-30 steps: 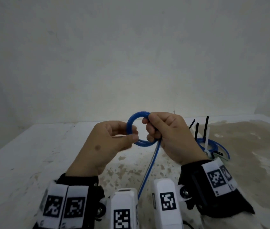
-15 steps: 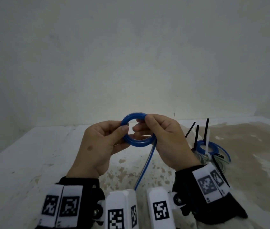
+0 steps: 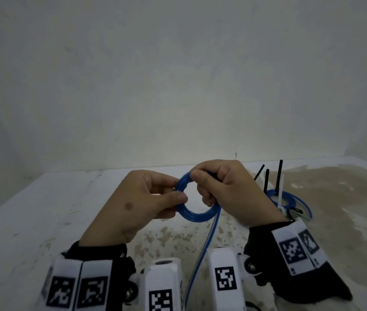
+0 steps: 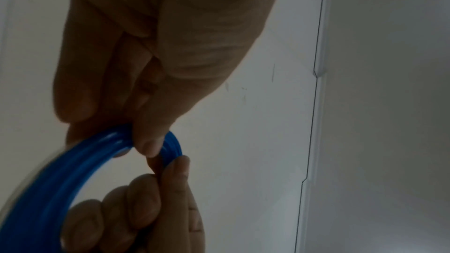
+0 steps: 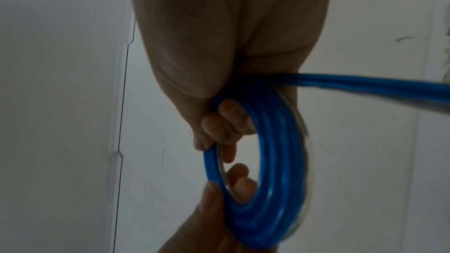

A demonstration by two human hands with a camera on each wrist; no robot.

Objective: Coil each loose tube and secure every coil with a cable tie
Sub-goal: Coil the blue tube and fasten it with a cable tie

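A small coil of blue tube [image 3: 195, 213] is held upright in the air between both hands above the table. My left hand [image 3: 153, 198] pinches the coil's left side between thumb and fingers. My right hand [image 3: 220, 189] grips the coil's top and right side with curled fingers. The tube's loose tail [image 3: 202, 250] hangs from the coil's right side down toward me. In the right wrist view the blue coil [image 5: 272, 180] shows several turns, and the tail [image 5: 365, 86] runs off to the right. The left wrist view shows the coil [image 4: 60, 180] pinched at its top.
On the table [image 3: 32, 221] at the right lies another blue coil [image 3: 290, 198] with a white cable tie [image 3: 279, 198] and black cable ties [image 3: 279, 176] sticking up. A pale wall stands behind the table. The table's right part is stained brown.
My right hand has shifted from the coil's right side up over its top, and the left thumb has moved down to the coil's left side. The coil stays held in front of me.
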